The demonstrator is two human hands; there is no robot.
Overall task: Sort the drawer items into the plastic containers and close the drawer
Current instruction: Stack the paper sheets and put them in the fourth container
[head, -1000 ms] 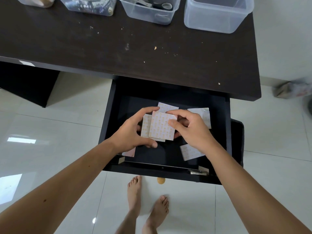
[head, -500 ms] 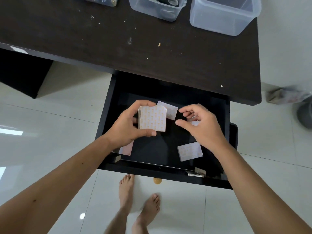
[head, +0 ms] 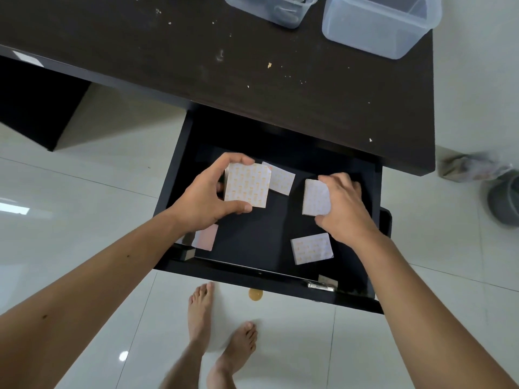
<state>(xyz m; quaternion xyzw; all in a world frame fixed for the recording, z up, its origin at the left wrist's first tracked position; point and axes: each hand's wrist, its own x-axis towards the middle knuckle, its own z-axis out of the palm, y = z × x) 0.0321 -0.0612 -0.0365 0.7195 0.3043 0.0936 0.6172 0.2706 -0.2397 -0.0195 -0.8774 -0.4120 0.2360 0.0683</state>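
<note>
The black drawer (head: 174, 169) stands pulled out under the dark desk (head: 252, 68). My left hand (head: 205, 200) grips a stack of white adhesive pads with orange print (head: 247, 185) above the drawer's left half. My right hand (head: 342, 209) pinches another pad (head: 314, 197) at the drawer's right side. Loose pads lie in the drawer: one behind the stack (head: 280, 179), one at the front right (head: 311, 248), and a pinkish one at the front left (head: 206, 237). Two clear plastic containers stand on the desk: an empty-looking one (head: 376, 26) and one with dark items (head: 275, 9).
My bare feet (head: 222, 332) stand on the white tiled floor below the drawer front. A small tan disc (head: 255, 294) lies on the floor under the drawer edge. A grey bin (head: 505, 200) and a crumpled bag (head: 466, 165) are on the floor at right.
My left hand has gathered the pads into one stack and lifted it slightly. My right hand moved right and picked up the pad at the drawer's right side.
</note>
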